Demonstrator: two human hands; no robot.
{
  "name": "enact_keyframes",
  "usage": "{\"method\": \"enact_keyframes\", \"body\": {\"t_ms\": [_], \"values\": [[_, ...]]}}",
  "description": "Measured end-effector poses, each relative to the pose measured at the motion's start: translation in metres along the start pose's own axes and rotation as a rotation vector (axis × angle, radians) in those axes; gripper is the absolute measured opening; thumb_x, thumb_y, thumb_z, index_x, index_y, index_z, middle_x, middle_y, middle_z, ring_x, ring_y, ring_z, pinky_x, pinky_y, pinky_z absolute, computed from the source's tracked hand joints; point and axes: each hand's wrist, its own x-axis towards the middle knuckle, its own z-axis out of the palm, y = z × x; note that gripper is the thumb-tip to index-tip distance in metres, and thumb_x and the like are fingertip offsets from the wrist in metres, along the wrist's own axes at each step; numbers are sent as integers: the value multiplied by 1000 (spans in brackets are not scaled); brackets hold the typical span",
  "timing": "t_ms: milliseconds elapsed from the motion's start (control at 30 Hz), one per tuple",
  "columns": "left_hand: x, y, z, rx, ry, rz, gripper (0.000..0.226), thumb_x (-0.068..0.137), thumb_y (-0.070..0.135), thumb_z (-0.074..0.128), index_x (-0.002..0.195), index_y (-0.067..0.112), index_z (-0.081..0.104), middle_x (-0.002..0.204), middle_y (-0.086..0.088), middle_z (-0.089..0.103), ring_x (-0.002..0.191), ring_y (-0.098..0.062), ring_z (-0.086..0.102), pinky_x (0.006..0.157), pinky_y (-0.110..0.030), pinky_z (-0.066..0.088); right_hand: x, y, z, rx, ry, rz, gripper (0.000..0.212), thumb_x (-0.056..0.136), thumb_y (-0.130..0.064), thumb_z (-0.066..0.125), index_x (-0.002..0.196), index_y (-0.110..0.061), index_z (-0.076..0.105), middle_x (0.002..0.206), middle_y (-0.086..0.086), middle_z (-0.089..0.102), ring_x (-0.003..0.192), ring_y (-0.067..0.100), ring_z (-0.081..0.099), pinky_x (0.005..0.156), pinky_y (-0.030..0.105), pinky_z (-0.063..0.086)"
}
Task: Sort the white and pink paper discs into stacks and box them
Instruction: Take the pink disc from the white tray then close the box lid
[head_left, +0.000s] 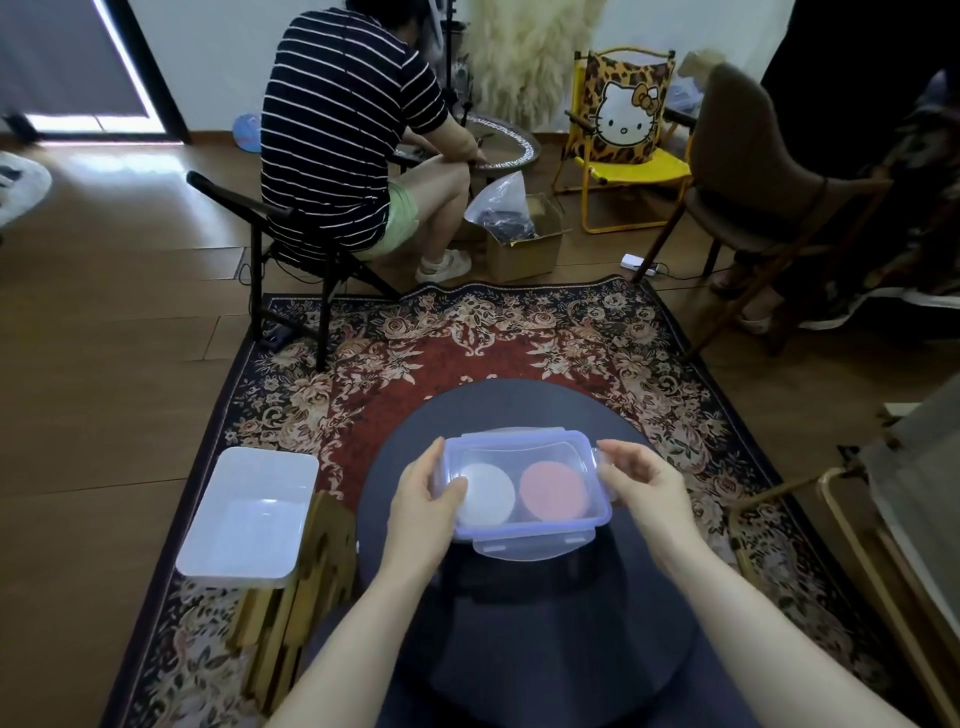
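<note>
A clear plastic box with a purple-rimmed lid (524, 444) sits on the round dark table (519, 410). Through the lid I see a white disc stack (491, 493) on the left and a pink disc stack (553, 491) on the right. My left hand (423, 499) grips the box's left end, fingers curled over the lid edge. My right hand (641, 480) holds the right end, thumb and fingers pinching the side clip (602, 460). The front clip (532, 545) sticks out flat toward me.
A white rectangular tray (249, 519) rests on a wooden stool (296, 592) left of the table. A person in a striped shirt (343, 130) sits with their back to me beyond the patterned rug (467, 332). Chairs stand at the right.
</note>
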Motion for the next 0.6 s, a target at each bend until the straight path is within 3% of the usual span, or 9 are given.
{"method": "enact_keyframes", "body": {"t_ms": [133, 300, 433, 600], "values": [[4, 6, 1, 35, 29, 8, 52, 90, 9, 61, 139, 22, 48, 140, 4, 50, 127, -12, 48, 107, -34, 39, -4, 2, 3, -37, -22, 44, 25, 82, -8, 71, 100, -25, 67, 97, -2, 65, 87, 15, 60, 77, 28, 49], [8, 10, 1, 105, 98, -3, 43, 91, 16, 61, 133, 15, 55, 134, 1, 57, 121, -14, 54, 104, -35, 42, -5, -4, 5, -75, -24, 88, 34, 85, -9, 68, 115, -22, 59, 98, 0, 63, 79, 13, 60, 60, 23, 47], [-1, 8, 2, 180, 143, -20, 28, 88, 24, 62, 115, 20, 66, 115, 5, 68, 102, -14, 63, 87, -34, 50, -5, -7, 3, -80, -52, 168, 30, 86, -13, 69, 115, -15, 60, 94, 0, 67, 68, 12, 60, 51, 22, 43], [-8, 7, -2, 79, 137, -47, 36, 89, 17, 64, 125, 13, 61, 118, 6, 63, 106, -13, 59, 94, -32, 46, -8, -10, 6, -62, -36, 170, 26, 86, -11, 68, 111, -12, 63, 86, 0, 67, 63, 10, 60, 47, 18, 43]]}}
